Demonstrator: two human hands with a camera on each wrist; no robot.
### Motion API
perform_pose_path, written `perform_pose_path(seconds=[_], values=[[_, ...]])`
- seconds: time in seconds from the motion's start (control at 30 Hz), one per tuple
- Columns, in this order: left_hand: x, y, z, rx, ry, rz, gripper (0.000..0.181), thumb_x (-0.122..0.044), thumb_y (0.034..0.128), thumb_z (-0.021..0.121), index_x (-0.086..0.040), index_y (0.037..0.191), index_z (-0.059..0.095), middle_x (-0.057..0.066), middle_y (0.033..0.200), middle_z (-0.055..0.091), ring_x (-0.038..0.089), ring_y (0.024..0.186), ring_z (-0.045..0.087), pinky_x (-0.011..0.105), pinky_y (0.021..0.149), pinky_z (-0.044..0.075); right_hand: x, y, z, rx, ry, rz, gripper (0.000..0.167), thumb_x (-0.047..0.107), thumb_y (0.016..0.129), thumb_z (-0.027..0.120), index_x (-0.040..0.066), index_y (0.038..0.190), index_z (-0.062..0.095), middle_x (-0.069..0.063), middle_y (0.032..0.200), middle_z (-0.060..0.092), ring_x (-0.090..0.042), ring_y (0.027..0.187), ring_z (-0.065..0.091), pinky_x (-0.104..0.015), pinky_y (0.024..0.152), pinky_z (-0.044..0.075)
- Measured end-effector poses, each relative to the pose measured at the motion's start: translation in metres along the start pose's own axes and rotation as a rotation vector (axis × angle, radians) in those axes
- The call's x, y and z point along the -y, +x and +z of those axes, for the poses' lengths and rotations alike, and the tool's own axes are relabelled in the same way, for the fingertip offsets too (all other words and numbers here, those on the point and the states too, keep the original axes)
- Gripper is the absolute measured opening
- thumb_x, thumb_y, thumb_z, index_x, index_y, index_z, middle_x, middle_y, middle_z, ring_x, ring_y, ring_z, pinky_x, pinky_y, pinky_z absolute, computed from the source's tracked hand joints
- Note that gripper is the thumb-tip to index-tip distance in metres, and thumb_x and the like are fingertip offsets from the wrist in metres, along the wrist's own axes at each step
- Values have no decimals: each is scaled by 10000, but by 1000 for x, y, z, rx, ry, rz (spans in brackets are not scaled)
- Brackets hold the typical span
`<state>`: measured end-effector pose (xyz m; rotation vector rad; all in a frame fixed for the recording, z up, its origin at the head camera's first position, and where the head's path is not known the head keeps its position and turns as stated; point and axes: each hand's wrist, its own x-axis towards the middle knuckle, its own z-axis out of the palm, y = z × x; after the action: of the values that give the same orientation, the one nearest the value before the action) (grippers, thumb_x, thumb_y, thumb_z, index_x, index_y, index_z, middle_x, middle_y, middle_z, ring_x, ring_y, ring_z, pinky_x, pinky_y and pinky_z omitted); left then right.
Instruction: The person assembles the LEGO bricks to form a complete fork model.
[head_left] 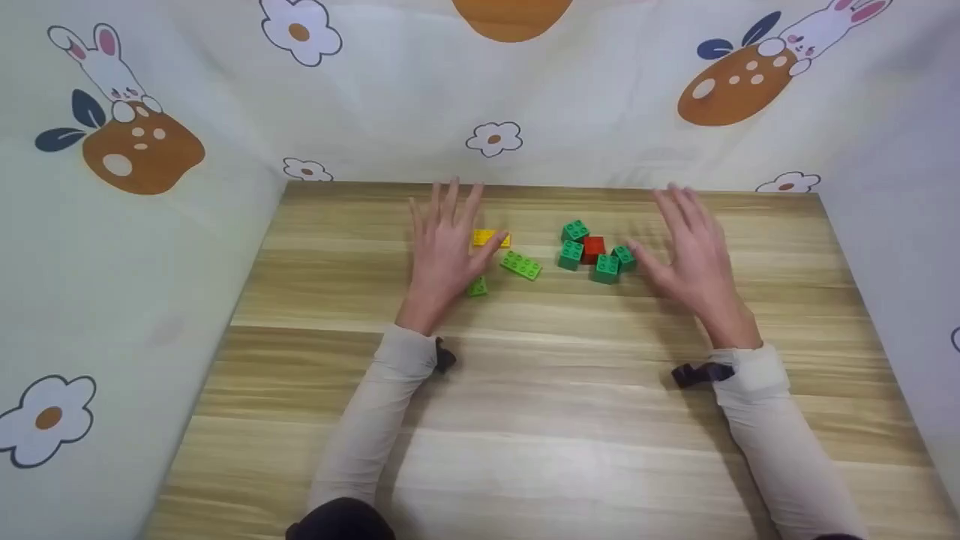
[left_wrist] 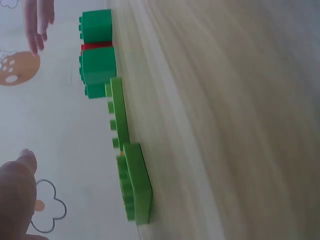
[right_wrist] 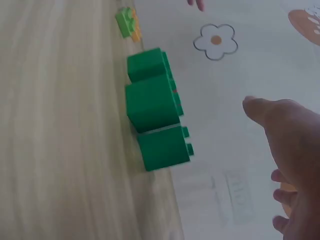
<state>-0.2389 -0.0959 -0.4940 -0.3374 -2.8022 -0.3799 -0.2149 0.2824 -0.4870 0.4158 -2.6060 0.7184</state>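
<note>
In the head view my left hand [head_left: 446,251] spreads its fingers above the left group of bricks, holding nothing. Partly under it are a yellow brick [head_left: 482,238] and a light green brick [head_left: 478,287]. Beside its thumb lies a light green flat brick [head_left: 520,265]. My right hand [head_left: 695,262] also has its fingers spread and holds nothing. Its thumb is near a dark green brick [head_left: 623,257] at the right of a cluster. A red brick [head_left: 594,250] sits among further dark green bricks [head_left: 571,255]. The left wrist view shows the light green bricks [left_wrist: 137,185] edge-on.
The bricks stand on a wood-grain tabletop [head_left: 540,420]. A pale curtain [head_left: 390,105] printed with flowers and rabbits rises behind the table's far edge and along both sides. Dark straps [head_left: 701,373] sit at the wrists.
</note>
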Motion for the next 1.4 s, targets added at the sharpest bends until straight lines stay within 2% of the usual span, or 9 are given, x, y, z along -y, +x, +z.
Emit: perform_pose_path(seconds=[0.1, 0.3, 0.5, 0.63, 0.8, 1.0, 1.13, 1.23, 1.4], values=[[-11, -1, 0, 5, -79, 31, 809, -678, 1072, 489, -256, 1729, 276, 103, 1804, 265, 345, 1683, 220, 639, 1366, 130, 7, -6, 5, 35, 35, -47, 682, 355, 992, 791, 142, 1590, 541, -160, 1660, 503, -414, 1533, 454, -671, 1249, 365], [-36, -3, 7, 40, -226, 133, 707, -484, 1092, 606, -140, 1673, 396, 101, 1730, 423, 281, 1625, 374, 515, 1371, 235, 20, -13, 15, 147, 92, -54, 534, 254, 1001, 795, 94, 1486, 639, -156, 1494, 648, -378, 1395, 584, -592, 1182, 480], [-58, -3, 15, 96, -277, 212, 623, -347, 1069, 684, -99, 1609, 497, 93, 1648, 535, 276, 1538, 498, 462, 1329, 345, 24, -15, 22, 231, 143, -41, 471, 189, 982, 817, 61, 1415, 683, -153, 1360, 699, -345, 1251, 657, -555, 1075, 570], [-70, -1, 21, 148, -299, 229, 609, -336, 1071, 684, -96, 1604, 511, 83, 1657, 526, 275, 1525, 510, 420, 1314, 374, 22, -16, 24, 240, 144, -54, 420, 152, 957, 841, 40, 1344, 721, -150, 1306, 717, -335, 1199, 667, -543, 1043, 588], [-82, 2, 29, 203, -289, 254, 631, -375, 1086, 651, -95, 1625, 479, 85, 1653, 526, 271, 1528, 505, 410, 1320, 365, 20, -16, 24, 256, 135, -75, 344, 131, 957, 836, 44, 1282, 763, -136, 1291, 735, -333, 1209, 643, -531, 1041, 578], [-91, 0, 32, 303, -331, 257, 682, -374, 1083, 658, -147, 1675, 405, 54, 1716, 440, 245, 1574, 443, 410, 1330, 344, 20, -13, 26, 278, 140, -109, 317, 90, 953, 829, 47, 1265, 789, -142, 1280, 746, -333, 1197, 636, -515, 1015, 585], [-91, -3, 34, 375, -331, 285, 704, -375, 1089, 648, -164, 1696, 360, 37, 1760, 374, 228, 1615, 388, 398, 1344, 311, 19, -13, 26, 281, 152, -111, 325, 75, 947, 831, 50, 1269, 789, -141, 1280, 749, -331, 1190, 642, -511, 1005, 588], [-91, -4, 36, 381, -326, 299, 679, -346, 1092, 653, -153, 1684, 384, 48, 1750, 391, 229, 1606, 403, 387, 1338, 322, 18, -13, 26, 287, 158, -101, 339, 65, 941, 833, 45, 1276, 785, -147, 1287, 743, -336, 1199, 639, -521, 1016, 584], [-89, -4, 33, 342, -337, 319, 567, -229, 1079, 679, -113, 1607, 507, 77, 1682, 491, 251, 1553, 482, 387, 1307, 381, 19, -14, 27, 292, 172, -95, 353, 69, 935, 840, 40, 1281, 779, -154, 1302, 732, -339, 1224, 628, -530, 1048, 567]])
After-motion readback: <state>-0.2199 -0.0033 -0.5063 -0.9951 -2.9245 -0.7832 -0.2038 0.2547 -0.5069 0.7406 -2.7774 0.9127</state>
